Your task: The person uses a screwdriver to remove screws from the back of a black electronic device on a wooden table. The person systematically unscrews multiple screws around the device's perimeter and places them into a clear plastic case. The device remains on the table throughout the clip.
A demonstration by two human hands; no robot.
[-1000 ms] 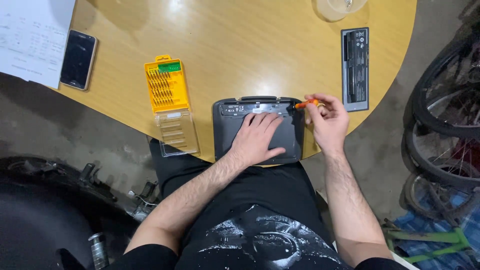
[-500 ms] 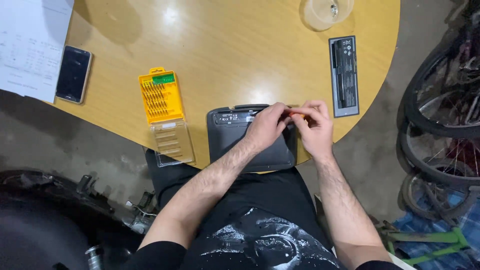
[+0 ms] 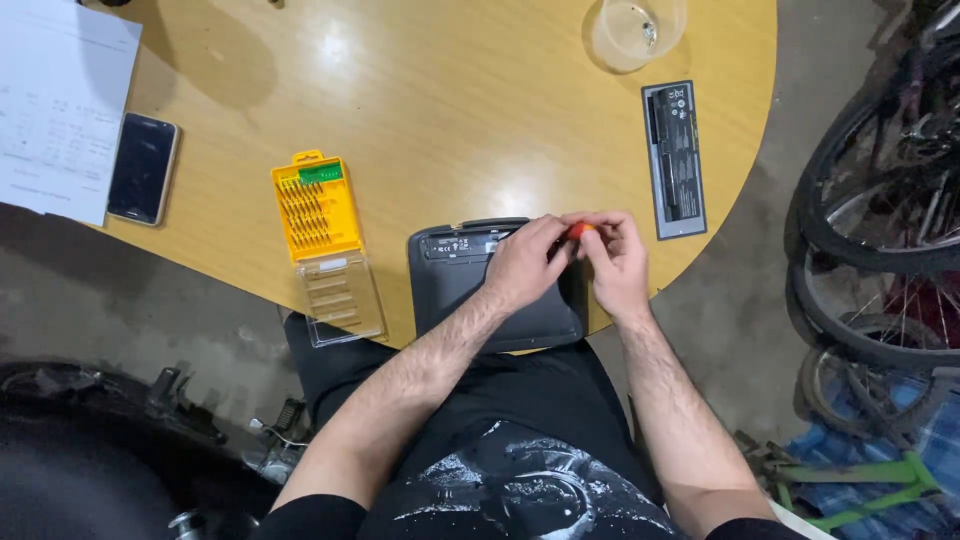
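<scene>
A dark grey laptop (image 3: 465,290) lies bottom side up at the near edge of the wooden table (image 3: 450,110). Both hands meet over its far right corner. My left hand (image 3: 527,264) and my right hand (image 3: 612,262) pinch a small orange-handled screwdriver (image 3: 577,231) between their fingertips. Most of the tool is hidden by the fingers, so its tip cannot be seen.
An open yellow screwdriver-bit case (image 3: 325,240) with a clear lid lies left of the laptop. A long black battery pack (image 3: 676,157) sits to the right, a glass bowl (image 3: 635,30) beyond it. A phone (image 3: 143,167) and paper (image 3: 55,105) lie far left. Bicycle wheels (image 3: 880,200) stand at right.
My left hand has lifted off the laptop's base and moved right to join my right hand on the orange screwdriver. The view has shifted slightly.
</scene>
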